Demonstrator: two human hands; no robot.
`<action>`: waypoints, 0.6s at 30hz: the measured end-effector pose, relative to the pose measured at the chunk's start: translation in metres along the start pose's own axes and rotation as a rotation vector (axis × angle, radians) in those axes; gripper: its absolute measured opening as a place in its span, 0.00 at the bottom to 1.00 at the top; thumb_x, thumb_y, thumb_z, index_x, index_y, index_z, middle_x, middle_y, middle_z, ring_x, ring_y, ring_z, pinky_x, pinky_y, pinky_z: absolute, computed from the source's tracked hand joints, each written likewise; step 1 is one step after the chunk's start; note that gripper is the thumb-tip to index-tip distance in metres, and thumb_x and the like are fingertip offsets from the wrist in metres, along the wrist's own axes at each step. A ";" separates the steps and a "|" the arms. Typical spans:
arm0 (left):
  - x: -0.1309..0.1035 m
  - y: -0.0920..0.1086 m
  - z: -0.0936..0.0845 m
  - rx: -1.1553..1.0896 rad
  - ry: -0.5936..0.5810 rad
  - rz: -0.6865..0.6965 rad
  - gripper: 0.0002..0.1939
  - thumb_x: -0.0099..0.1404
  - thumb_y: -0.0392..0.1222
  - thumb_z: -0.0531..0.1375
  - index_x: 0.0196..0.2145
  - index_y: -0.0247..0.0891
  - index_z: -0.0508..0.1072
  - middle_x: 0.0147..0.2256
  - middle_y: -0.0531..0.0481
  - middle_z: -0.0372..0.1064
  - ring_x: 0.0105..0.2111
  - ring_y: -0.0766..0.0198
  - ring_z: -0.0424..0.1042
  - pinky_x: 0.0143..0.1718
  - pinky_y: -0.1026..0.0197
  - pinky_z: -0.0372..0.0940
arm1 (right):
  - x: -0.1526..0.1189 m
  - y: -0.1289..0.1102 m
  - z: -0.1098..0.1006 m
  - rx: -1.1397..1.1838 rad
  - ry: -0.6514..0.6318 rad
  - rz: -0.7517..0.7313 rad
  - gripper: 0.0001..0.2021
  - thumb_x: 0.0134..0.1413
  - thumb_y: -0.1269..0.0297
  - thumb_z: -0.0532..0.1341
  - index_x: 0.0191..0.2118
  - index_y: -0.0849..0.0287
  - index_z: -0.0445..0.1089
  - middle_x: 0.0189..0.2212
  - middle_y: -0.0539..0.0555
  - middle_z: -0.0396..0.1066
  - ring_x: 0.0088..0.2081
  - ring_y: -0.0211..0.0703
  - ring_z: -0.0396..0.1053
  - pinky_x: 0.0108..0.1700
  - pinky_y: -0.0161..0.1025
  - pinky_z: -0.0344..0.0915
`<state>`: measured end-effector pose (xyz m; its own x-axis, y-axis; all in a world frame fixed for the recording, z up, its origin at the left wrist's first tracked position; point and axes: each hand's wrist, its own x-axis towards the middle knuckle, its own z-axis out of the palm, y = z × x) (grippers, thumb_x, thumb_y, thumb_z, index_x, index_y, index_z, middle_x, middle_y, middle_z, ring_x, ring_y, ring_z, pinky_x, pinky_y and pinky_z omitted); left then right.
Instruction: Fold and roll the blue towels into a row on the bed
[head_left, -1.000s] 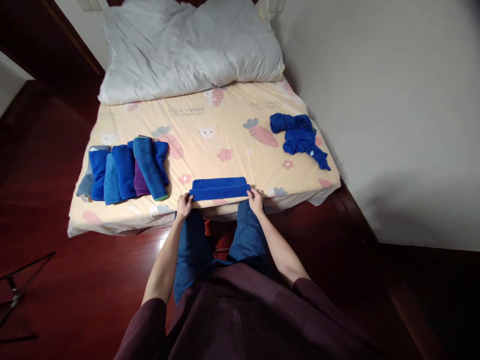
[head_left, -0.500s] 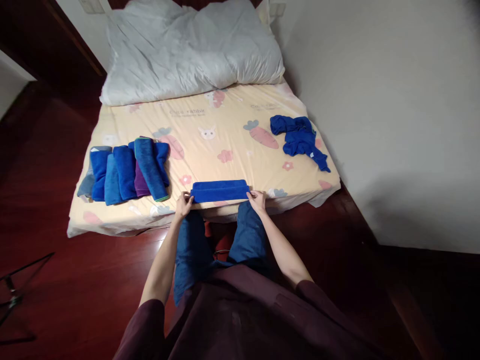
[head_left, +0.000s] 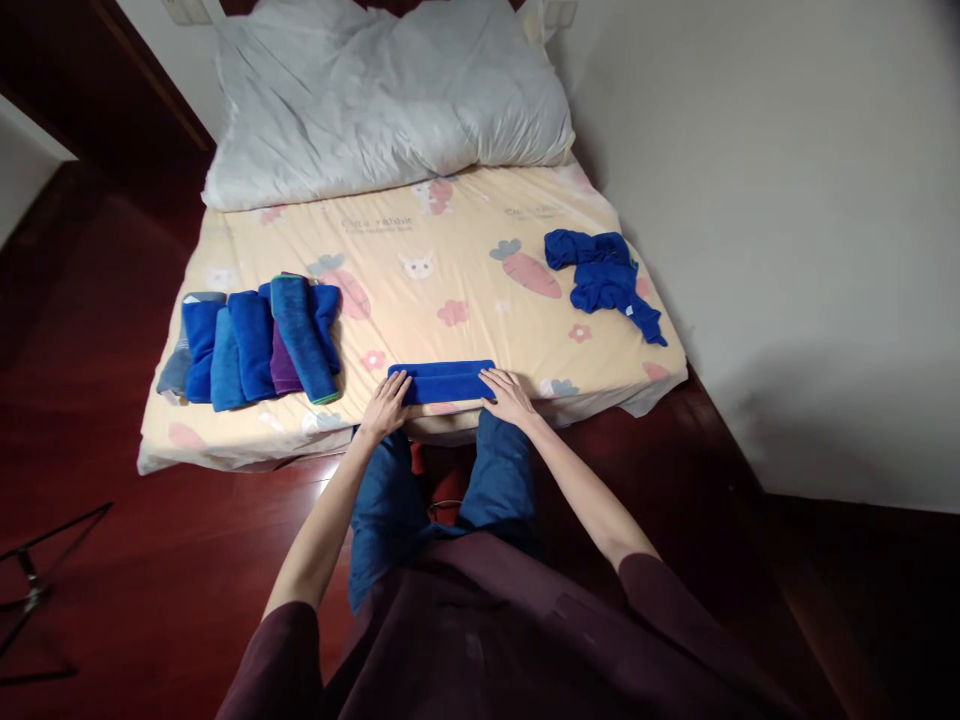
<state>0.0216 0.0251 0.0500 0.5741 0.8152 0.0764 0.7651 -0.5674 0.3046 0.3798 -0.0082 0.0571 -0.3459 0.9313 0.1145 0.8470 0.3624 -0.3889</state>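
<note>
A blue towel (head_left: 446, 382), folded into a long narrow strip, lies along the front edge of the bed (head_left: 420, 325). My left hand (head_left: 386, 403) rests flat on its left end, fingers stretched forward. On the right end lies my right hand (head_left: 508, 397), its fingers also extended and palm down. Neither hand grips the cloth. To the left sits a row of rolled or folded towels (head_left: 251, 345) in blues, grey and purple. A crumpled heap of blue cloth (head_left: 604, 280) lies near the bed's right side.
A large whitish pillow or quilt (head_left: 382, 100) spans the head of the bed. Close along the right side stands a wall (head_left: 787, 250). Part of a black stand (head_left: 34, 590) is on the dark red floor (head_left: 180, 560) at lower left.
My hands have let go of the towel's front corners, where they pinched it, and now lie flat on its two ends. The other towels have stayed in place.
</note>
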 end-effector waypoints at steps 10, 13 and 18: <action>0.021 -0.005 0.017 0.019 -0.004 -0.096 0.31 0.70 0.31 0.44 0.69 0.30 0.61 0.67 0.33 0.58 0.69 0.46 0.57 0.70 0.40 0.49 | 0.013 0.010 0.018 -0.088 -0.030 0.047 0.33 0.56 0.79 0.55 0.68 0.63 0.64 0.67 0.60 0.64 0.68 0.54 0.59 0.69 0.55 0.55; 0.011 -0.011 0.012 -0.004 -0.047 -0.049 0.30 0.70 0.30 0.45 0.67 0.32 0.64 0.66 0.34 0.60 0.68 0.46 0.59 0.70 0.40 0.50 | 0.002 0.013 0.016 -0.059 -0.061 0.023 0.33 0.55 0.81 0.54 0.67 0.60 0.66 0.64 0.60 0.67 0.65 0.55 0.62 0.67 0.57 0.56; -0.013 -0.024 0.009 -0.211 -0.037 0.003 0.33 0.62 0.29 0.52 0.64 0.38 0.68 0.65 0.40 0.64 0.66 0.50 0.63 0.67 0.43 0.56 | -0.017 0.024 0.020 0.198 0.022 0.056 0.33 0.50 0.83 0.56 0.62 0.53 0.71 0.59 0.56 0.73 0.61 0.51 0.66 0.65 0.54 0.60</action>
<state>-0.0018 0.0267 0.0330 0.5898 0.8064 0.0439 0.6875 -0.5299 0.4965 0.3981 -0.0163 0.0273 -0.2901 0.9510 0.1069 0.7679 0.2980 -0.5671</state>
